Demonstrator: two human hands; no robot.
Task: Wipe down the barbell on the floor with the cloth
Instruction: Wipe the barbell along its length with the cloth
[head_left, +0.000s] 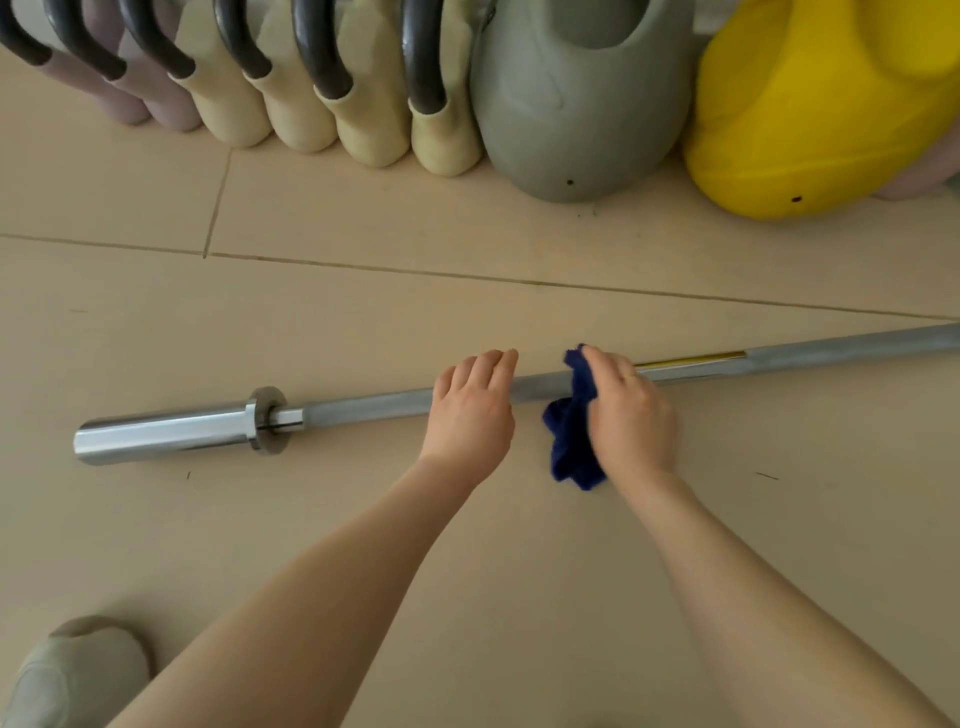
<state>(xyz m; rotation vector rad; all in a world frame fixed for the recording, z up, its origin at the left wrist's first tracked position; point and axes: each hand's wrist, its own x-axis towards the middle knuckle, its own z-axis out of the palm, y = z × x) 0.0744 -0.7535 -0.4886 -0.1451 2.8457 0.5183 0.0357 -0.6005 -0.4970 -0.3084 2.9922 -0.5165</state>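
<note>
1. Right hand (631, 415) is gripping the dark blue cloth (571, 436), fingers curled over it and pressing it onto the barbell (363, 408); part of the cloth is hanging down onto the floor (467, 545) on the near side of the shaft.
2. Left hand (472, 410) is lying over the shaft just left of the cloth, fingers curling over the far side; whether they are closing round the bar cannot be told.
3. Barbell is lying on the floor, running from lower left to upper right across the scene; chrome sleeve (161, 434) and collar at the left end, a thin yellow stripe (691, 359) showing on the shaft right of the right hand.
4. Far side: a row of kettlebells (291, 104) with dark handles is standing along the far edge, then a grey one (576, 114) and a yellow one (810, 119) at right.
5. Near left corner: a grey-green shoe (78, 670) is showing.
</note>
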